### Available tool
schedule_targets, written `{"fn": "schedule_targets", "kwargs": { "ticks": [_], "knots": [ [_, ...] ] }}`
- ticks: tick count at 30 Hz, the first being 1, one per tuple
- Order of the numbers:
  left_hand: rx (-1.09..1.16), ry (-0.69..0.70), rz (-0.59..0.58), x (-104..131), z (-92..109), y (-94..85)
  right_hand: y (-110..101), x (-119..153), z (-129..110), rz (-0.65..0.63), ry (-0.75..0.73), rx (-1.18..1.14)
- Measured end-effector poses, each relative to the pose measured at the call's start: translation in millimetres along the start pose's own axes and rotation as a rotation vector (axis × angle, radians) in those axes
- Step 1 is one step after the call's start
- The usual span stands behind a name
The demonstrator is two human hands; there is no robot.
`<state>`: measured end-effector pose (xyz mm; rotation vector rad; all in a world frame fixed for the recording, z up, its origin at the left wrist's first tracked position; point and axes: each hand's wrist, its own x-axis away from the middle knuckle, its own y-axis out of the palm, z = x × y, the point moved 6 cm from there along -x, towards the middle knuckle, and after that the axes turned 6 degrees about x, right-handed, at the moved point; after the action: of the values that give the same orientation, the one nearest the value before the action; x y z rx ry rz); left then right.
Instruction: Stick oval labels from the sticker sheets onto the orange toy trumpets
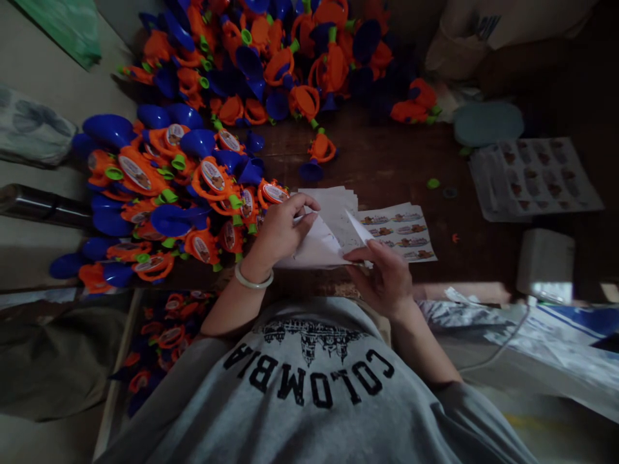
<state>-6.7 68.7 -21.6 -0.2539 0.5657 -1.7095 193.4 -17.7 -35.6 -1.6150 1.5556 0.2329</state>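
In the head view, my left hand (285, 229), with a pale bangle on its wrist, pinches the left part of a white paper sheet (316, 243). My right hand (382, 274) has its fingers closed on the raised right part of white paper. The paper is bent up between the two hands. Beneath lie more white sheets (333, 198) on the dark wooden table. A sticker sheet (411, 235) with rows of printed labels lies just to the right, partly behind my right hand.
Labelled orange and blue toy horns (140, 174) crowd the left; unlabelled ones (261, 58) are heaped at the back. More sticker sheets (546, 174), a blue-green case (488, 124) and a white device (546, 265) with a cable stand right. Below left is a box of toys (164, 335).
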Motion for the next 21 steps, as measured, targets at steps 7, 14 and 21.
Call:
{"fn": "schedule_targets", "kwargs": {
  "ticks": [7, 14, 21],
  "knots": [
    [-0.051, -0.043, 0.019, -3.8, -12.3, 3.5, 1.7, 8.3, -0.9, 0.077, -0.108, 0.041],
    [-0.224, 0.083, -0.044, -22.4, -14.6, 16.3, 0.1, 28.0, -21.4, -0.040, -0.277, 0.085],
    [-0.448, 0.365, -0.321, -73.4, -27.4, 101.5, -6.0, 47.1, -19.3, -0.031, -0.173, -0.086]
  ]
}}
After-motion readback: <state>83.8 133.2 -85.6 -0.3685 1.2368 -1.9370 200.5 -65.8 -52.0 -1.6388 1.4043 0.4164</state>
